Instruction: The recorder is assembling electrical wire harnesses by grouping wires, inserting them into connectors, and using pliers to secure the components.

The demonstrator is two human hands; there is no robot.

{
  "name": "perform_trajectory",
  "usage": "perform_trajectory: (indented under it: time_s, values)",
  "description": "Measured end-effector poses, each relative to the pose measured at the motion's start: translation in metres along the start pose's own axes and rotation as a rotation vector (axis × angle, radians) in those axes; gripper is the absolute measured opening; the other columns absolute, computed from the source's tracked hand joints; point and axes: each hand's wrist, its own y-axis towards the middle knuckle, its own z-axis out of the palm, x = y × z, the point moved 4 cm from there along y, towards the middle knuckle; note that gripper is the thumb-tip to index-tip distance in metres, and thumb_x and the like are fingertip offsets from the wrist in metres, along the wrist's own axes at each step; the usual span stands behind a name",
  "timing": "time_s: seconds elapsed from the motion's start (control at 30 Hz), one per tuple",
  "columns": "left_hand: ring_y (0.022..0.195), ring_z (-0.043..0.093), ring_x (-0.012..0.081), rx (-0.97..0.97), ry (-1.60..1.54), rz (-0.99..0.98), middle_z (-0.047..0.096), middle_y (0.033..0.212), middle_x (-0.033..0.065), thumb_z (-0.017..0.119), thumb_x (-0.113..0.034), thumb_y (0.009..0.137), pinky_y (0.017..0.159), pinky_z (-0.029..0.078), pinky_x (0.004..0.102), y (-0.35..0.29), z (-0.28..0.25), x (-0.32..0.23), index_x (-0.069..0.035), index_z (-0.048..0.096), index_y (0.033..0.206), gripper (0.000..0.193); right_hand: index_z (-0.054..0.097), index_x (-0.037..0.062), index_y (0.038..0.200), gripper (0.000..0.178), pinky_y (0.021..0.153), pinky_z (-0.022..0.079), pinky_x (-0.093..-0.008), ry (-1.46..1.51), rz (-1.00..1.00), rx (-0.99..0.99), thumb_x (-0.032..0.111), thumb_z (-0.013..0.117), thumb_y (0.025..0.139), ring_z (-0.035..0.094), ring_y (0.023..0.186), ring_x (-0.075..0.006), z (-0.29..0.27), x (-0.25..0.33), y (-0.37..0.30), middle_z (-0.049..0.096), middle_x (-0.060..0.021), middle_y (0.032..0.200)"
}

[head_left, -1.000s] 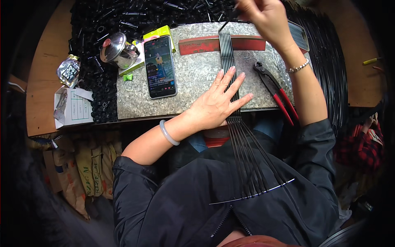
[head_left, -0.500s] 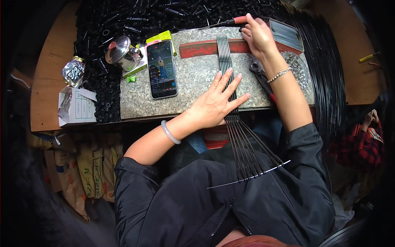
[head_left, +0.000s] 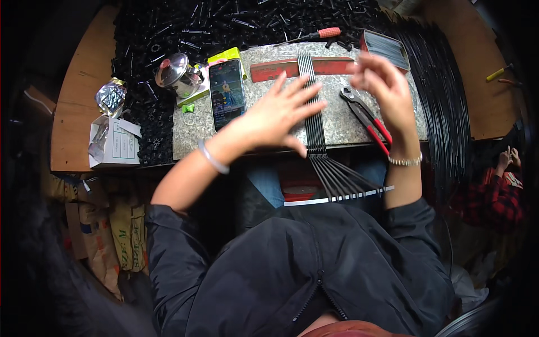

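Note:
My left hand is open with its fingers spread, at the left side of a row of thin black rods. Some fingertips overlap the rods; whether they touch cannot be made out. The rods cross a worn red bar on a stone slab. Past the slab's near edge they fan out toward me, and a thin pale strip runs along their near ends. My right hand is raised over the slab's right part, smeared by motion, its fingers bent. Below it lie pliers with red handles.
A red-handled tool rests at the slab's far edge. Behind my right hand stands a tin of thin wires. A phone and metal pot are at left. Long black rods hang over the right edge. Another person sits far right.
My right hand has come away from the red-handled tool, nearer to me. My left hand has lifted and shifted left, fingers spreading. The strip at the rods' near ends now sits farther from my body.

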Motion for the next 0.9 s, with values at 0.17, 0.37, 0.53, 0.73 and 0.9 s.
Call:
perform_trajectory:
  time_s: [0.17,0.37,0.53,0.73,0.9]
  values:
    - [0.143,0.013,0.0323,-0.019,0.16,0.16,0.021,0.154,0.0095,0.052,-0.072,0.072,0.115,0.011,0.0527,0.025,0.012,0.042,-0.02,0.036,0.143,0.09,0.035,0.0006,0.14,0.074,0.103,0.037,-0.0337,-0.137,0.154,0.426,0.009,0.072,0.076,0.047,0.123,-0.0221,0.036,-0.009,-0.095,0.051,-0.0139,0.13]
    - [0.144,0.011,0.0327,-0.046,0.133,0.189,0.02,0.154,0.0118,0.052,-0.069,0.076,0.114,0.011,0.0532,0.03,0.019,0.043,-0.011,0.044,0.131,0.081,0.054,-0.0005,0.11,0.051,0.083,0.045,-0.0249,0.003,-0.059,-0.123,0.013,0.084,0.071,0.057,0.088,-0.01,0.093,-0.053,-0.131,0.061,-0.0048,0.092]
    - [0.143,0.008,0.0366,-0.063,0.037,0.087,0.024,0.152,0.0146,0.057,-0.063,0.077,0.114,0.009,0.0544,0.031,0.016,0.018,-0.003,0.044,0.123,0.077,0.048,0.0049,0.088,0.017,0.06,0.037,-0.0206,0.098,-0.311,-0.455,0.014,0.061,0.093,0.042,0.066,-0.0056,0.07,-0.034,-0.143,0.048,0.0,0.073]
    - [0.141,0.011,0.043,-0.149,-0.131,-0.169,0.036,0.142,0.0183,0.068,-0.053,0.075,0.111,0.007,0.062,0.007,0.02,-0.098,0.0,0.039,0.127,0.079,0.041,0.0095,0.081,0.035,0.079,0.041,-0.0307,0.696,-0.512,-0.682,0.037,0.035,0.102,0.04,0.065,-0.0118,-0.014,0.035,-0.172,0.035,0.0003,0.068]
    - [0.088,0.063,0.0284,-0.319,0.006,-0.336,0.062,0.087,0.0137,0.052,0.004,0.072,0.114,0.018,0.0534,-0.028,-0.03,-0.171,-0.001,0.057,0.104,0.032,0.047,0.0113,0.088,0.036,0.085,0.048,-0.038,1.045,-0.456,-0.421,0.045,0.04,0.099,0.05,0.074,-0.0151,-0.02,0.061,-0.185,0.048,-0.0015,0.075]
